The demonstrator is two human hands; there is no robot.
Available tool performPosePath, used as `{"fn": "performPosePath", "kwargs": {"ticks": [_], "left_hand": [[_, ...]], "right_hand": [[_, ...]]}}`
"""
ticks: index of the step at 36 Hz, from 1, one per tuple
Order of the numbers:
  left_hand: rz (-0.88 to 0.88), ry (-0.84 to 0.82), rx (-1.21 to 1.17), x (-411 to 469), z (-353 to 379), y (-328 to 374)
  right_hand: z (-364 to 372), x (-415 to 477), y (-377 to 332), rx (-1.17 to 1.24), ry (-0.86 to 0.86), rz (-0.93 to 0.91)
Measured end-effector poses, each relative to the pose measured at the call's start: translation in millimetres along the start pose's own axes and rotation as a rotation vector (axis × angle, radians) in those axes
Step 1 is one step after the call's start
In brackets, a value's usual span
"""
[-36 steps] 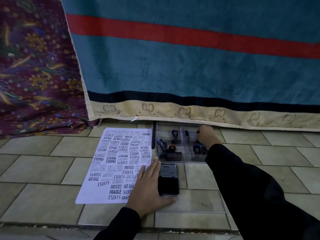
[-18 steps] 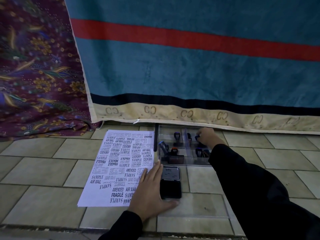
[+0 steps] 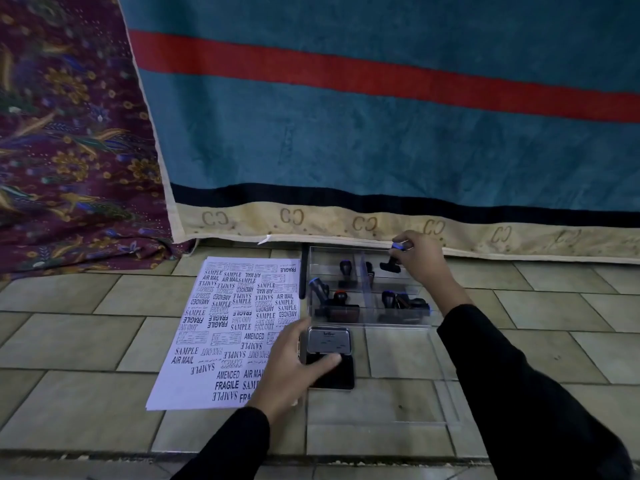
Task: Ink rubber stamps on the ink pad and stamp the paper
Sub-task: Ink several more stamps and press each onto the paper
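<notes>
Black-handled stamp (image 3: 393,261) pinched by right hand (image 3: 417,256) fingers | left hand (image 3: 294,365) fingers spread on ink pad (image 3: 330,358)

The single head-worn view looks forward and down from above the tiled floor (image 3: 86,341), close over the paper (image 3: 221,341).

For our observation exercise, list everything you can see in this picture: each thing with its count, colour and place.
paper: one, white, covered in black stamp marks, on the floor at left
ink pad: one, black, lid open, right of the paper
case: one, clear, beyond the ink pad
stamps: several, dark, exact count unclear, in the case
stamp: one, black, lifted above the case
blanket: one, teal with a red stripe, behind
cloth: one, maroon floral, far left
floor: beige tiles
left hand: on the paper and ink pad
right hand: grip on the stamp
</notes>
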State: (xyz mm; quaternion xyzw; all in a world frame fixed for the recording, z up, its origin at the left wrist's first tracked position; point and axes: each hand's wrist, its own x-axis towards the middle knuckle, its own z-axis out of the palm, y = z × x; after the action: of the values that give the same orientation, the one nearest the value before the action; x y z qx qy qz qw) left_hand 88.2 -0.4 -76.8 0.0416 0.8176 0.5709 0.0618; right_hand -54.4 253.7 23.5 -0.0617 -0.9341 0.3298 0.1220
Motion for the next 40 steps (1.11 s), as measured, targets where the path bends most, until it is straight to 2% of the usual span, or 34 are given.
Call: {"fn": "performPosePath", "kwargs": {"ticks": [3,7,9,14,18,32,40], "left_hand": [[-0.066,-0.001,-0.163,3,-6,3],[0.044,0.096,-0.097,4,-14,6],[0.119,0.124,0.022,3,-18,2],[0.334,0.065,0.529,2,-25,-17],[0.335,-0.003,0.719,1,-25,-27],[0.316,-0.032,0.733,0,-25,-30],[0.318,-0.021,0.722,1,-25,-32]], "right_hand": [[-5,-32,-14,0.054,0.068,-0.062],[3,-84,-33,0.082,-0.039,-0.112],[10,-111,-38,0.108,-0.117,-0.147],[29,-159,-44,0.189,-0.225,-0.223],[41,-176,-41,0.138,-0.247,-0.323],[57,-192,-44,0.043,-0.204,-0.436],[61,-182,-54,-0.008,-0.178,-0.38]]}}
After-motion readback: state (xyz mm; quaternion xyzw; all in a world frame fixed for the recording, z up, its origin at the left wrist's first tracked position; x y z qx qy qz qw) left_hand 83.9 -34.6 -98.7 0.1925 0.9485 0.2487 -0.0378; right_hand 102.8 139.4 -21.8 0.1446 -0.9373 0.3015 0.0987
